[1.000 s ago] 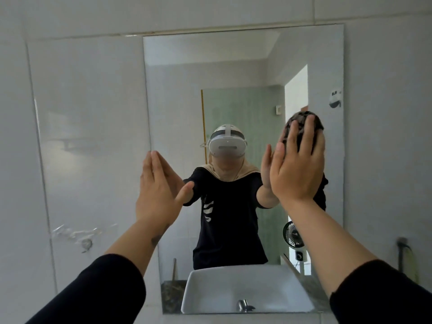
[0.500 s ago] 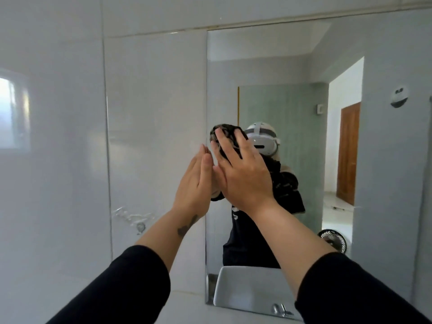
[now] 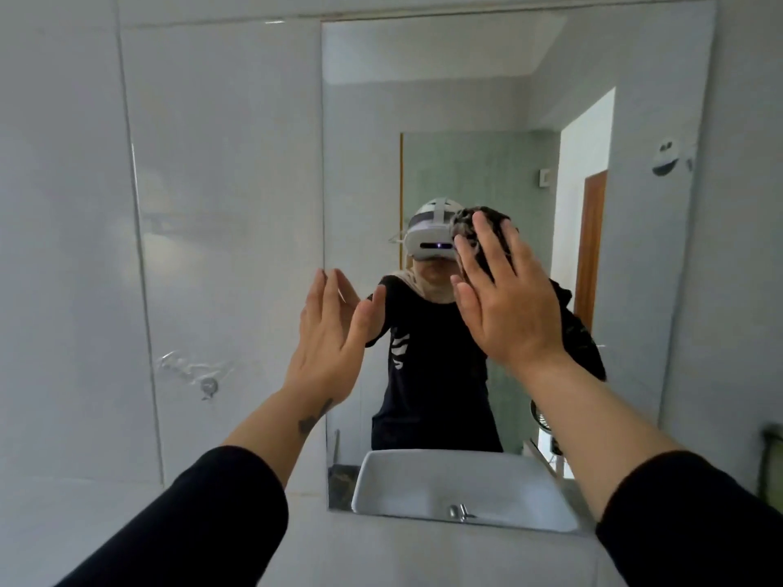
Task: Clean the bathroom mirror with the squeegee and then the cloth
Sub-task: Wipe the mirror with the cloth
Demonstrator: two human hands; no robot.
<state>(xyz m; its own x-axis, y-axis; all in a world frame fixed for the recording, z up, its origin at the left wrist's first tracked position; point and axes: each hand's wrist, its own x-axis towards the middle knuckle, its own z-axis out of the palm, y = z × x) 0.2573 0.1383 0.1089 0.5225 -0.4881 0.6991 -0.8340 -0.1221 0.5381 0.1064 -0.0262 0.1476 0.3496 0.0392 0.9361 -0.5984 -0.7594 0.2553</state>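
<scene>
Both hands are up at the mirror (image 3: pixel 487 99). My right hand (image 3: pixel 506 296) is spread flat, fingers splayed, pressing the dark cloth (image 3: pixel 474 224) against the glass mid-height. My left hand (image 3: pixel 334 332) is flat, fingers together, at the mirror's left edge, holding nothing.

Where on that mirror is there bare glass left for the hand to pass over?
The mirror is bare above both hands, up to its top edge, and down its right side. Mid-glass is crowded: the right hand presses the dark cloth there, and the left hand rests at the left edge.
</scene>
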